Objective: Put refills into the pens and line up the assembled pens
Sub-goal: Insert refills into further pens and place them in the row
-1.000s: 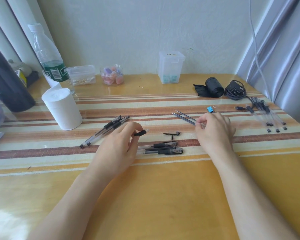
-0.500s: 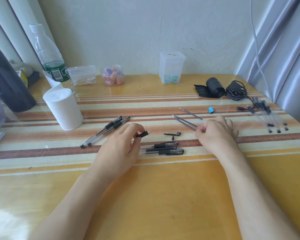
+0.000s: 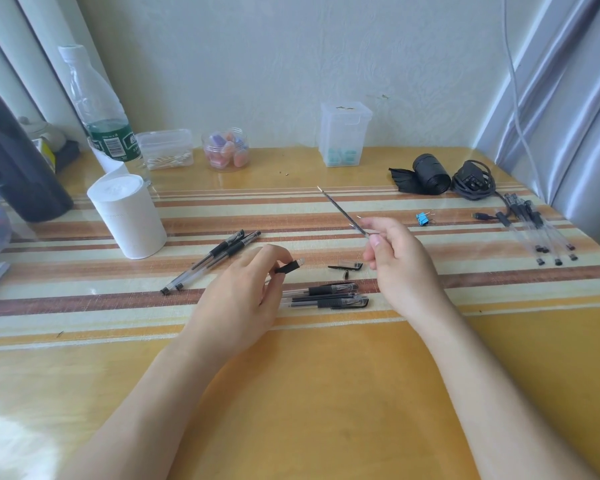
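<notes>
Refill (image 3: 343,213): pinched at its near end by the right hand (image 3: 395,258), slanting up and away, likely meant for the black pen piece (image 3: 289,267) pinched in the left hand (image 3: 243,296); capped pens (image 3: 329,296) lie side by side just right of that hand.

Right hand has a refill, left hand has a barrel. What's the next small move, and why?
Probably bring the refill over to the exposed end of the pen barrel and line the two up for insertion. The right hand pinches the refill raised and pointing away, the left hand holds the barrel with its grip end poking out rightward, and the two parts are apart.
</notes>
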